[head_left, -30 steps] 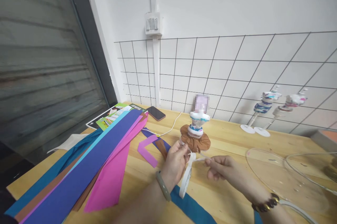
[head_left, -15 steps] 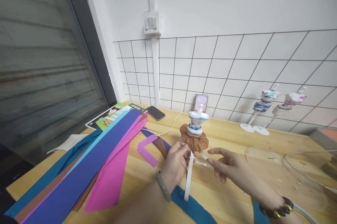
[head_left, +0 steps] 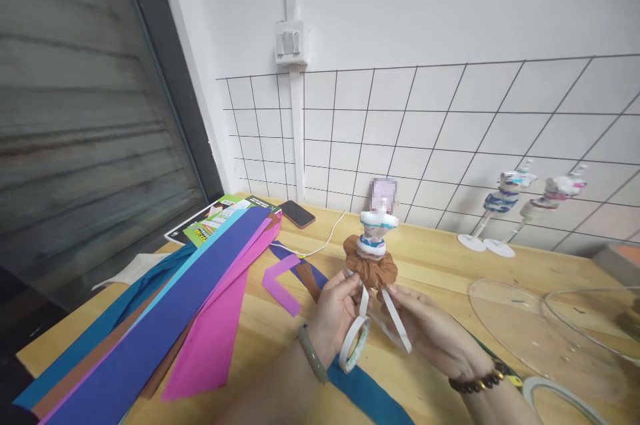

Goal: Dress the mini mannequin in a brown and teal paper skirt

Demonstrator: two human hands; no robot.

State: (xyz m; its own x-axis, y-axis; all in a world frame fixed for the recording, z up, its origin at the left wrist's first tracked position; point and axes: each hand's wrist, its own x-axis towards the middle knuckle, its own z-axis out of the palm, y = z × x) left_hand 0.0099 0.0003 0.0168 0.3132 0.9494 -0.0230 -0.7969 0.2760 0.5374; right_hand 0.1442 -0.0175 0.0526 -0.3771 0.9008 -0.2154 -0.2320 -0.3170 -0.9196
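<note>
A small dress-form figure, white with blue bands, stands on the table with a gathered brown paper skirt round its lower part. At the skirt's lower left edge, my left hand is closed on a strip of white tape. A roll of tape hangs below that strip, in front of my left palm. My right hand has its fingertips at the skirt's lower right edge, where a white tape strip loops down. Its lower fingers are partly hidden behind the strip.
Long crepe paper strips in blue, pink, brown and teal lie at left. A phone and booklets lie behind them. Two more dress forms stand at right, near a clear disc. A teal strip lies in front.
My right hand has moved left and up to the skirt's edge, its fingers now drawn together on the tape. The tape roll has come into sight below my left hand.
</note>
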